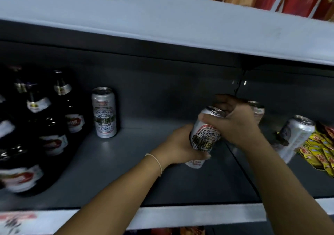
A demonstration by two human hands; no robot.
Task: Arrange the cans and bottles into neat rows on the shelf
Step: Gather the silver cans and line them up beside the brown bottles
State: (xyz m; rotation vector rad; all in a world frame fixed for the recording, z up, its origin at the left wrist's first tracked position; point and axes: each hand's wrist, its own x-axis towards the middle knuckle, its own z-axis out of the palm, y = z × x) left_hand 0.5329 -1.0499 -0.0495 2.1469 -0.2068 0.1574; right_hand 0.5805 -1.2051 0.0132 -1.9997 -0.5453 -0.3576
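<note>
A: Which can is being handled?

B: The tilted can (205, 137), above the shelf (112, 164) floor, right of centre. The left hand (182, 147) wraps its lower body from the left, thumb across the front. The right hand (235, 122) curls over its rim from the right.

A: Where are the other cans relative to it?

B: The upright can (104, 112) stands well to its left, against the back wall. A far can (257, 112) sits behind the right hand, partly hidden. A leaning can (296, 137) lies to its right, against yellow packets (318, 151).

A: And the bottles?

B: Dark bottles (45, 122) crowd the shelf's left end, beyond the upright can, blurred.
</note>
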